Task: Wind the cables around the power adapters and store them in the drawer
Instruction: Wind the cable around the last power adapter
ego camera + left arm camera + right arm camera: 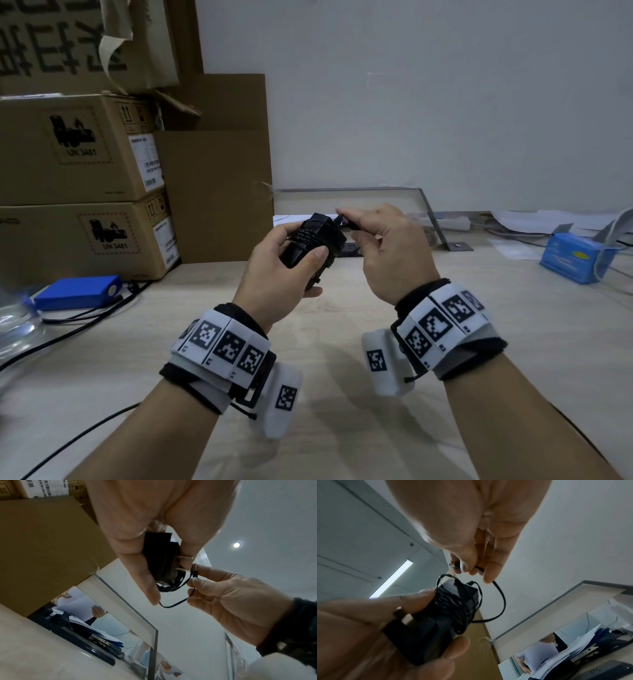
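Observation:
A black power adapter (315, 240) with thin black cable wound around its body is held above the desk by my left hand (284, 263), fingers and thumb curled round it. Its metal plug prongs (186, 558) show in the left wrist view. My right hand (380, 246) pinches the cable's free end near the barrel plug (194, 570), just right of the adapter. A short loose loop of cable (500, 600) hangs between the plug end and the windings (453, 605). No drawer is in view.
Stacked cardboard boxes (82, 185) stand at the back left. A blue battery pack (77, 293) with black leads lies on the left of the wooden desk (342, 445). A blue box (575, 257) sits far right. A glass divider (376, 202) stands behind my hands.

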